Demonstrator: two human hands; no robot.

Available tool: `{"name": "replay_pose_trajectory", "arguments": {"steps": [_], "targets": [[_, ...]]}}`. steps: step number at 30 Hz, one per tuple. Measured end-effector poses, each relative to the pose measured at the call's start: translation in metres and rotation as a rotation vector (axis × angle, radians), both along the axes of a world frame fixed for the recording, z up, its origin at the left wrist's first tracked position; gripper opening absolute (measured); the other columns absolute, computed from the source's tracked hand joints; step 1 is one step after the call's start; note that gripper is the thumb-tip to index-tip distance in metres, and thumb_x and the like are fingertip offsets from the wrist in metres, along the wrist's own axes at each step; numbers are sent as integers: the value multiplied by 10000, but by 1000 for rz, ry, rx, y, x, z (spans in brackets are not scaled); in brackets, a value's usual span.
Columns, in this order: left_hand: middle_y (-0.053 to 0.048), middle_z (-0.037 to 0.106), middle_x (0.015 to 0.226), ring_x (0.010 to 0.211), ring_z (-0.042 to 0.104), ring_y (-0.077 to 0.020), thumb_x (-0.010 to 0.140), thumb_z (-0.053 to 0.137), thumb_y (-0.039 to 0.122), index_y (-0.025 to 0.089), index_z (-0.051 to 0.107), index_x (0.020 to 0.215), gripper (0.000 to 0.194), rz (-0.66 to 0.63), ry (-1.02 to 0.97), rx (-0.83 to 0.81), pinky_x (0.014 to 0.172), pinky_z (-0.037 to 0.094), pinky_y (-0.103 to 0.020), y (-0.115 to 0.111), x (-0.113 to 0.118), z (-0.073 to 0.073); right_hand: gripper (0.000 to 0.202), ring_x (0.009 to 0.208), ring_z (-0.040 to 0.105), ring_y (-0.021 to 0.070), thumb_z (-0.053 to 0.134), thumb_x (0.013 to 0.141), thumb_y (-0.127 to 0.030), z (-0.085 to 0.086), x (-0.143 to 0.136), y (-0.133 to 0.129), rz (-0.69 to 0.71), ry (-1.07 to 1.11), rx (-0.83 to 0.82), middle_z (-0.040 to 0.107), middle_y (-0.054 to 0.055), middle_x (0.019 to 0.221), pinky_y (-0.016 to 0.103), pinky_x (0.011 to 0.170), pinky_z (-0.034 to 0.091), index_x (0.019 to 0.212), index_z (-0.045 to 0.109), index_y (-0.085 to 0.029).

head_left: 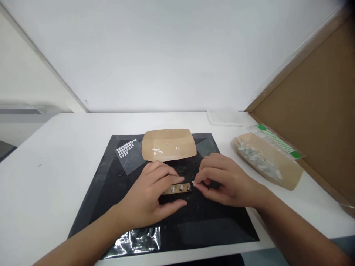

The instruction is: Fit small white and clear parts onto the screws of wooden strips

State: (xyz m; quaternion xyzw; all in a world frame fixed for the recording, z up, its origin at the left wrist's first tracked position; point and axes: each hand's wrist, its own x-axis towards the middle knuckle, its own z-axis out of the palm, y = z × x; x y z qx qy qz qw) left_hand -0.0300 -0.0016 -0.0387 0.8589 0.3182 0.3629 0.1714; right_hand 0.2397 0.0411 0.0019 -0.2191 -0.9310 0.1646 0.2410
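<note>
A narrow tan strip point(185, 187) carrying small round metallic parts with white pieces lies on the black mat point(191, 221). My left hand point(155, 192) arches over the strip's left end, hiding it. Its fingertips touch or nearly touch the strip's far edge, while the thumb stretches out on the near side, apart from it. Just beyond the right end, my right hand point(222, 179) pinches a small white piece point(193, 182) between thumb and index finger. Behind both hands, a tan paper tray point(169, 135) holds several small white bits.
A clear sheet with white stickers point(126, 149) lies at the mat's left. On the right are another tan tray point(291, 173) with whitish scraps, a green-edged sticker sheet point(277, 140) and a clear plastic tray point(224, 118). A brown board point(313, 92) stands at the right.
</note>
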Motion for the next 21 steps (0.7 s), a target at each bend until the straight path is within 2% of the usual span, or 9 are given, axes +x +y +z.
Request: {"name": "replay_pose_trajectory", "arguments": {"steps": [3,9,21], "targets": [[-99,713,1142,1088,609,-291,900,811,400,181,679,1248,432,53,123,-26,958,469,-480,-1,9,3,72,712,543,117,646,952,-168,-3,-1,0,20,-43,-50,576,-45,735,297,735,383,889,636,-202],[-103,685,1133,1076,591,-310,1006,632,304,174,677,1181,222,164,385,-153,913,448,-491,-9,27,-1,100,738,541,128,616,961,-176,-6,-3,-1,24,-132,-74,588,-34,754,306,761,373,864,621,-199],[-47,680,1057,989,587,-282,968,675,309,225,695,1077,138,135,363,-335,855,446,-461,-5,37,2,103,734,548,133,626,956,-180,-8,3,2,13,-143,-79,603,-33,748,304,761,369,856,617,-205]]}}
